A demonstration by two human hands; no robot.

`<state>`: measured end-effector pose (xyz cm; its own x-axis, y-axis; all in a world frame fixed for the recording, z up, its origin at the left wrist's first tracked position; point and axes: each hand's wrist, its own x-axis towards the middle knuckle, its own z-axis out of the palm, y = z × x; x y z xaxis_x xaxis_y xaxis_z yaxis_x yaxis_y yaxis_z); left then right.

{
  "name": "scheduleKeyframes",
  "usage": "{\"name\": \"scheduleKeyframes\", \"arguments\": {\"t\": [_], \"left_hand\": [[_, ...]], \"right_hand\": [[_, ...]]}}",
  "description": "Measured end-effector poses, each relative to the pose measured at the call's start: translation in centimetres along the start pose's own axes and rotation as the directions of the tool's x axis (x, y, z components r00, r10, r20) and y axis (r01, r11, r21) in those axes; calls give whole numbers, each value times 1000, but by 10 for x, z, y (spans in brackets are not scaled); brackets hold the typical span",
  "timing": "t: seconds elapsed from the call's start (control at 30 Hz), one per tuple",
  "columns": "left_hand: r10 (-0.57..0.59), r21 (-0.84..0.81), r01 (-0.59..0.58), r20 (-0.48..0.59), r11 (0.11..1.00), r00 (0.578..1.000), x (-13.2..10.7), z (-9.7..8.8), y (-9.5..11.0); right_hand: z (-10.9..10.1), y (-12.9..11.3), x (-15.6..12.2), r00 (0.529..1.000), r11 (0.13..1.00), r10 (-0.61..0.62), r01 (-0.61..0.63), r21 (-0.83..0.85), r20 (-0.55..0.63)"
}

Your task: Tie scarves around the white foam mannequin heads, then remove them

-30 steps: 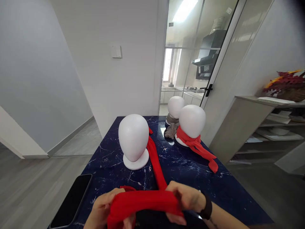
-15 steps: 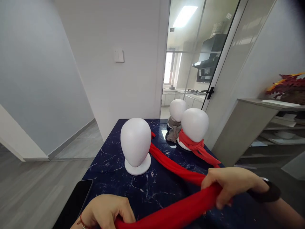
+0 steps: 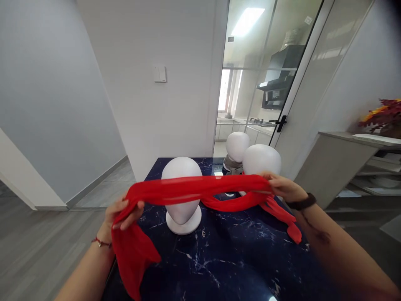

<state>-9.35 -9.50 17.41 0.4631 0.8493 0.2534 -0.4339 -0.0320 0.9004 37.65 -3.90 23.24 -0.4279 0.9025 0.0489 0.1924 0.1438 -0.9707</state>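
- Red scarf (image 3: 194, 189): stretched level, long axis left–right, just before the near mannequin head (image 3: 181, 184).
- Left hand (image 3: 120, 211), right hand (image 3: 282, 187): each closed on one end.

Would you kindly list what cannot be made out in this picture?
Head view only:
- Front of the near white head: crossed by the red scarf stretched between the left hand and right hand.
- Scarf's hanging end: cut off by the bottom edge.
- Far white head's grey scarf: mostly hidden behind the scarf.
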Motion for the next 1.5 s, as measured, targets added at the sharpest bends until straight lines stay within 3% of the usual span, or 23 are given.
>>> {"name": "scheduleKeyframes", "arguments": {"t": [0.07, 0.13, 0.2, 0.27, 0.4, 0.53, 0.6, 0.7, 0.77, 0.87, 0.97, 1.13, 1.2, 1.33, 1.43, 1.5], "left_hand": [[85, -12, -85, -26, 996, 996, 17, -7, 15], [161, -16, -162, -63, 987, 985, 34, -11, 27], [184, -14, -186, -116, 982, 976, 48, -16, 35], [169, -41, -177, -157, 983, 973, 61, -23, 36], [131, -243, -203, -282, 949, 950, 84, -42, 27], [-10, -543, -269, -455, 796, 891, 98, -59, 7], [-103, -627, -269, -492, 731, 865, 98, -65, -3], [-251, -681, -252, -549, 688, 797, 89, -71, -13], [-328, -696, -238, -575, 678, 750, 78, -69, -17], [-423, -709, -212, -603, 672, 677, 54, -51, -21], [-525, -722, -175, -626, 669, 577, 26, -16, -32], [-615, -708, -161, -686, 688, 389, -7, 52, -81], [-628, -725, -131, -660, 676, 411, -11, 70, -106], [-612, -652, 76, -656, 754, 441, -8, 87, -144], [-467, -440, 179, -733, 880, 495, -4, 89, -159], [-361, -318, 176, -756, 932, 545, -3, 88, -165]], "right_hand": [[2, -2, 25, 993, 970, -42, 68, 232, -113], [7, -6, 54, 973, 888, -123, 196, 416, -195], [13, -12, 83, 951, 773, -211, 303, 558, -225], [18, -14, 109, 944, 640, -269, 322, 697, -190], [23, 3, 151, 964, 463, -265, 111, 879, 18], [37, 40, 176, 984, 455, -60, -123, 882, 169], [49, 60, 180, 955, 494, 126, -294, 818, 267], [69, 87, 173, 837, 493, 384, -543, 680, 391], [82, 102, 160, 785, 460, 447, -613, 643, 429], [100, 119, 129, 753, 414, 465, -650, 637, 466], [117, 130, 91, 790, 435, 473, -594, 677, 389], [147, 135, 30, 933, 659, 356, -291, 694, 54], [158, 135, 14, 955, 700, 296, -233, 675, 22], [182, 137, 0, 942, 735, 329, -299, 608, 66], [197, 139, 0, 954, 796, 295, -273, 541, 47], [204, 141, 1, 981, 858, 188, -183, 479, 39]]}}
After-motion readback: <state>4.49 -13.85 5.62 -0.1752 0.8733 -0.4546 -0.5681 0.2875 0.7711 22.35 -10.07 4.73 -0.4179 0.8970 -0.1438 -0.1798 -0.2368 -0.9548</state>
